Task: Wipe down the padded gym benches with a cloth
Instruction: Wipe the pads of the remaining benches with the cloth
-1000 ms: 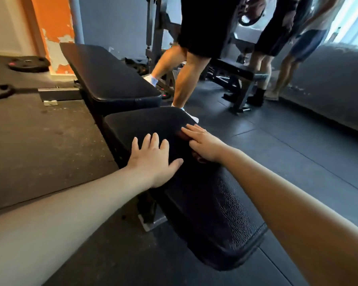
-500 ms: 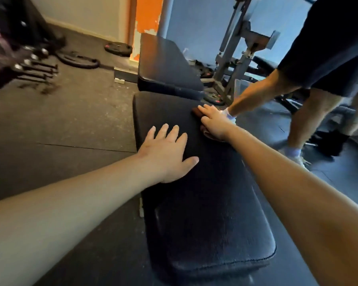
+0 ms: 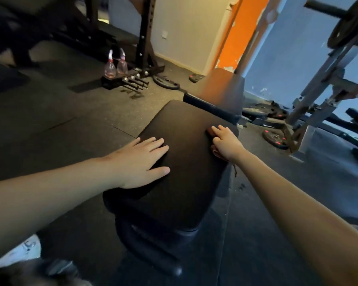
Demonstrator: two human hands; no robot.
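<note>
Cloth (image 3: 216,152), reddish-brown, mostly hidden under right hand (image 3: 225,142) at far right edge of black seat pad (image 3: 184,182); slivers show past the fingertips and below the wrist. Its fingers (image 3: 217,132) lie straight, released, pressing the cloth flat. Left hand (image 3: 142,162) rests palm-down on the pad's left side, fingers spread, grasping nothing. Back pad (image 3: 221,89) just beyond. Two spray bottles (image 3: 110,67) on floor (image 3: 70,124), far left.

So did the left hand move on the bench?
No. The left hand still lies flat on the left side of the seat pad, same spot; only the view swung.
</note>
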